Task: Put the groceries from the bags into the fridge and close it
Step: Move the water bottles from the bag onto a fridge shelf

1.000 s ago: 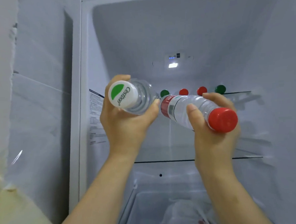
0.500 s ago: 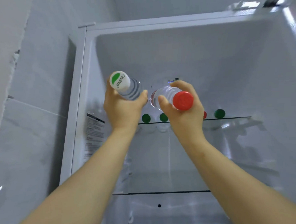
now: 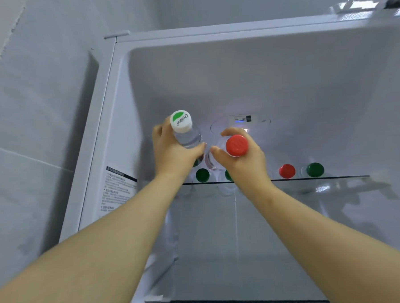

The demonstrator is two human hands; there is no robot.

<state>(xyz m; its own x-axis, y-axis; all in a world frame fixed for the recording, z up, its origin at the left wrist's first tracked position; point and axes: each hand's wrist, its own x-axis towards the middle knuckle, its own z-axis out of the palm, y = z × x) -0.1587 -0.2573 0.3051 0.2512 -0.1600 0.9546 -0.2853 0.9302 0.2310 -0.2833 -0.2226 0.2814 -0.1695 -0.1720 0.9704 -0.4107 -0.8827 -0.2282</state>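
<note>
Above shelf: left hand grips white-capped bottle body; right hand, red-capped bottle.

bottles: clear glossy plastic
red cap: ridged plastic
shelf: clear glass
fridge walls: smooth white plastic

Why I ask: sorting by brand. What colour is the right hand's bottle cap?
The cap is red; head view.

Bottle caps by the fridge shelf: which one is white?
The white cap on the bottle the left hand grips. The right hand holds a red-capped one; shelf caps are red or green.
</note>
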